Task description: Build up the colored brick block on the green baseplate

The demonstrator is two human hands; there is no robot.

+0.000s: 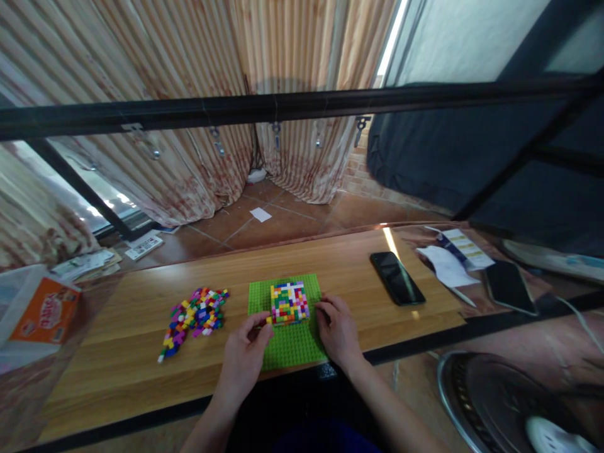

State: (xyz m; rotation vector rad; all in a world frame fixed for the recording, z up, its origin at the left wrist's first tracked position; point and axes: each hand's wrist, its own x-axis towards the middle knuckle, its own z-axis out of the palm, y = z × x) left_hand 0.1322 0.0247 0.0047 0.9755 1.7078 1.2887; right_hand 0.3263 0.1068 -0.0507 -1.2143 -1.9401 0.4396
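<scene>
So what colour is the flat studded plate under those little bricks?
Bright green baseplate, clearest in the head view.

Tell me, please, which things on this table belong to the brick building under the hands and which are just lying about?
In use:
green baseplate
block of coloured bricks on it
loose brick pile
left hand and right hand, at the block's sides

Lying about:
black phone
second phone
papers
orange box

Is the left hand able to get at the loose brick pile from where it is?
Probably yes: the left hand rests just right of the loose brick pile, with only bare table between them.
</scene>
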